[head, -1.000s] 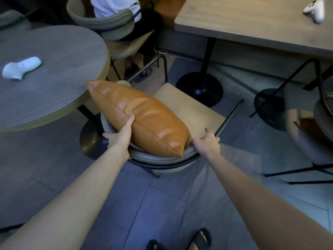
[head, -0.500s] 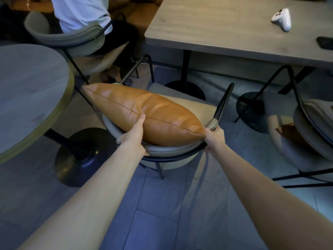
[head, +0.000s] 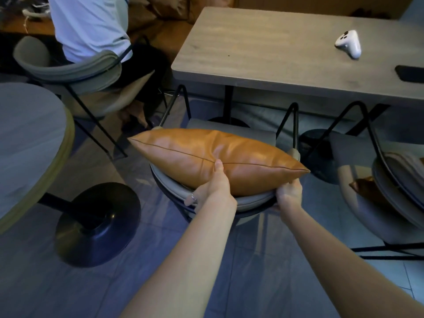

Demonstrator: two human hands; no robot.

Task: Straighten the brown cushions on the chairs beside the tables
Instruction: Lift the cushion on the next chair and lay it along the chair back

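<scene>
A person's left hand (head: 212, 187) grips the long tan-brown leather cushion (head: 213, 160) lying along the grey padded chair's (head: 250, 200) curved backrest, right hand (head: 289, 193) clasping that rim; seating it level suits best

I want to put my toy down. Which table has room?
The rectangular table is bare across its left and middle; only the white controller and a dark phone-like object crowd its right end. The visible part of the round table is bare too.
</scene>
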